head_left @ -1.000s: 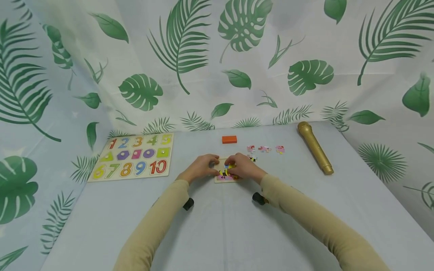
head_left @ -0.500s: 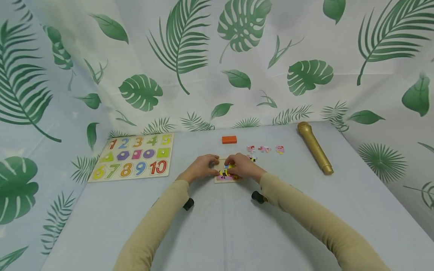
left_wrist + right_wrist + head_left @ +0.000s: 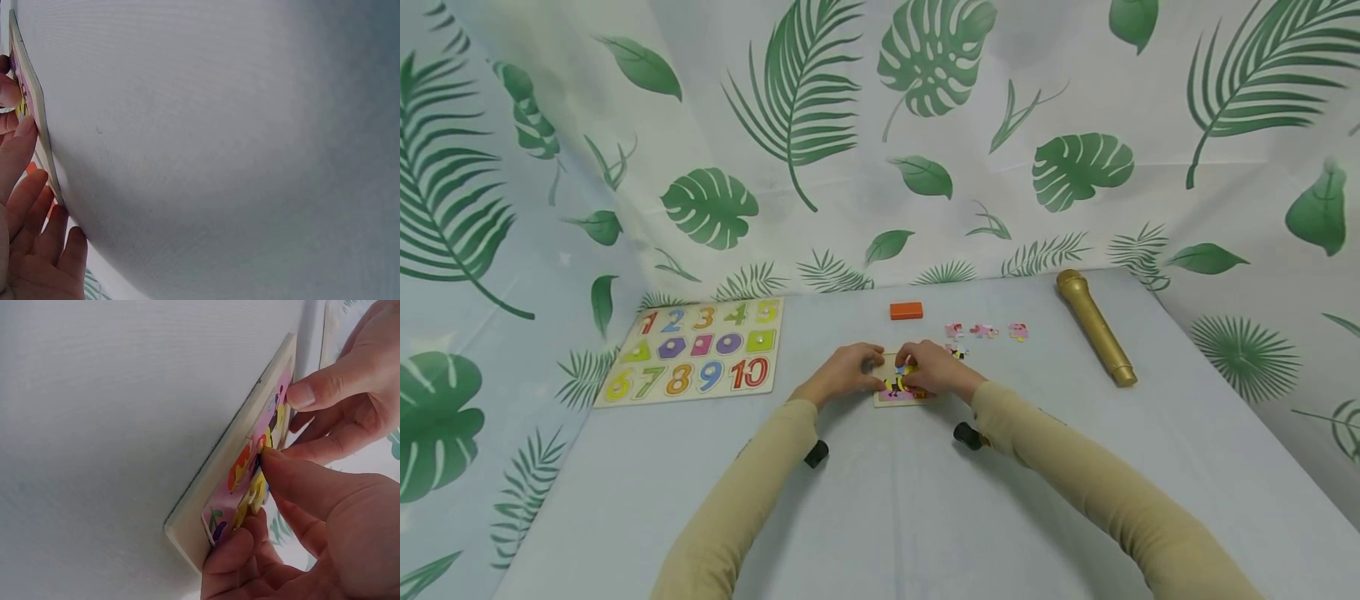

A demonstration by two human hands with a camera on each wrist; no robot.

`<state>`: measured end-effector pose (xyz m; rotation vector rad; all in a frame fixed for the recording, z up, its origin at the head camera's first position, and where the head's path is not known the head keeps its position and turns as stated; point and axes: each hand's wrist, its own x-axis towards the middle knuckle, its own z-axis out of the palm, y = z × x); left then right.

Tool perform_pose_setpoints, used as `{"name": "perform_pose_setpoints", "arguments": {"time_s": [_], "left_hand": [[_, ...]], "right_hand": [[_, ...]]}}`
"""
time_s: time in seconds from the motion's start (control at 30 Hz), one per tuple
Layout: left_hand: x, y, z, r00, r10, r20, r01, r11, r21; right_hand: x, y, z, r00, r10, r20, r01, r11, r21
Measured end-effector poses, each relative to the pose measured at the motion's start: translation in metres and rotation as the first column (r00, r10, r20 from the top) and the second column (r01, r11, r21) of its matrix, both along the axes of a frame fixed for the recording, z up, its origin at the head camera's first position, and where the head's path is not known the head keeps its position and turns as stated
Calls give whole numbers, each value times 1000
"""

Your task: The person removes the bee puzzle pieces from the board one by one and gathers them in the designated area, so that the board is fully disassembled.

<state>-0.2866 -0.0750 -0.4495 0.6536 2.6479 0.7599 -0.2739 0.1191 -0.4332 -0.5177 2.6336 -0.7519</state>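
A small wooden jigsaw puzzle board (image 3: 891,404) lies mid-table, with pink and yellow pieces set in its pale frame. My left hand (image 3: 844,369) holds the board's left side. Its thumb presses on the picture, and its other fingers reach along the edge, as the left wrist view shows. In the right wrist view my right hand (image 3: 350,531) pinches a yellow puzzle piece (image 3: 256,490) between thumb and fingers, over the pieces in the frame. That piece looks slightly raised. My fingers hide part of the picture. Several loose puzzle pieces (image 3: 984,331) lie behind and right of the right hand.
A number and shape peg board (image 3: 688,329) lies at the left. An orange block (image 3: 906,311) sits behind the puzzle, and a gold microphone (image 3: 1096,329) lies at the right. The leaf-patterned cloth (image 3: 850,167) hangs at the table's back and sides.
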Motion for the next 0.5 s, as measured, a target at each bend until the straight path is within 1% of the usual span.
{"name": "perform_pose_setpoints", "arguments": {"time_s": [0.3, 0.5], "left_hand": [[0, 0, -1, 1000, 14, 9, -14, 1000, 9], [0, 1, -1, 1000, 10, 4, -10, 1000, -1]], "right_hand": [[2, 0, -6, 999, -33, -23, 32, 999, -26], [2, 1, -10, 996, -94, -2, 94, 993, -67]]}}
